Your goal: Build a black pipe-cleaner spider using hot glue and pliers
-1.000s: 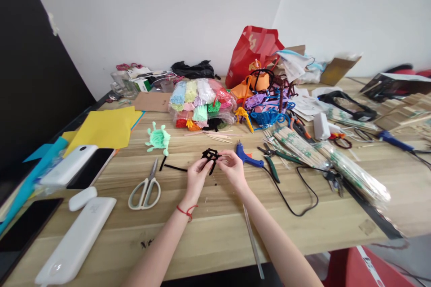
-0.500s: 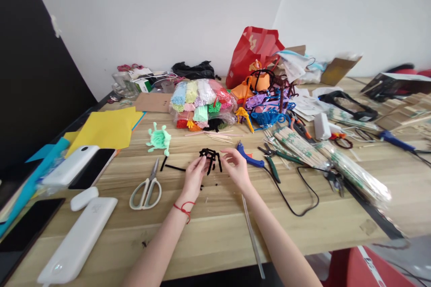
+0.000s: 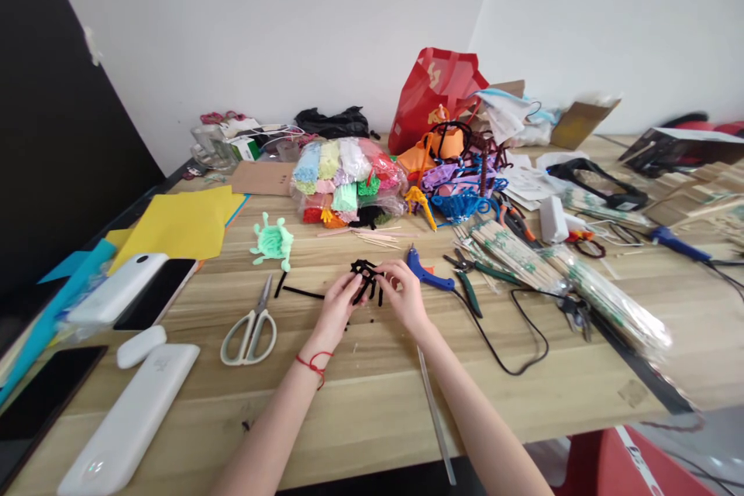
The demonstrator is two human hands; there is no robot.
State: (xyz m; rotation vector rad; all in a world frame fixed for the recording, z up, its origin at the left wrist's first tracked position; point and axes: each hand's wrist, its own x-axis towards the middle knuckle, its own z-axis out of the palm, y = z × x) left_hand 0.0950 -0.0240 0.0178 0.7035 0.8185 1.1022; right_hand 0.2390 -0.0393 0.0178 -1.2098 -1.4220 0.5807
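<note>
"What's different over there?"

"The right hand point(image 3: 405, 296). Half a second ago its fingertips stood just off the black frame point(image 3: 367, 277); now they're on it. The frame looks tipped round as well, its stems less plainly pointing down."

"And the left hand point(image 3: 335, 304)?"

"Pinching the frame's left side between thumb and fingers, same as before. The right one seems to nip the other side with thumb and forefinger."

"So what does that mean for the work?"

"By my reckoning, the frame has support from both sides instead of hanging from one hand, so it ought to be steadier while a stem is handled."

"Where exactly is it?"

"Between the hands, about midway across the wooden table point(image 3: 349, 403), well back from the near edge. From here I can't tell whether its lower stems touch the wood."

"What's close by?"

"Toward the table's left edge, a loose black strip point(image 3: 303, 292), then the scissors point(image 3: 254, 315), lying with their handles toward the near edge. Farther back is a mint-green figure point(image 3: 273, 242). Just beside the right hand, on the right-edge side, lies a blue glue gun point(image 3: 437, 279), and a clear stick point(image 3: 435, 418) runs out over the near edge."
</note>
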